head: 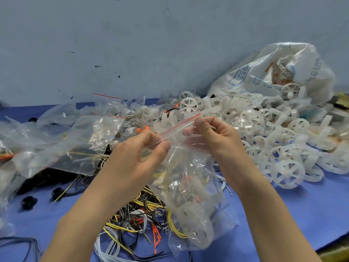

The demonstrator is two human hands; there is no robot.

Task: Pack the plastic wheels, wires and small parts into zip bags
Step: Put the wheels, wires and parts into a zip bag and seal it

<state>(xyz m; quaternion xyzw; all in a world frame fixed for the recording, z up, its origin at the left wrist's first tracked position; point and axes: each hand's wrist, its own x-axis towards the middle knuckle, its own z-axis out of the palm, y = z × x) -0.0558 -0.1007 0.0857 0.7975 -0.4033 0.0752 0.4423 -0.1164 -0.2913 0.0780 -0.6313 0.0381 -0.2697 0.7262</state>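
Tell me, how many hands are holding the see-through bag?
2. The left hand pinches the zip bag at the lower left end of its red-striped mouth; the right hand pinches the upper right end. No other hand shows.

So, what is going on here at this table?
A person's left hand and right hand pinch the red-striped top of a clear zip bag that already holds plastic wheels and some wire. It hangs above a heap of loose wires on the blue table. More loose wheels lie piled at the right, before a printed sack; other bags lie at the left. Whether the zip is closed, I cannot tell.
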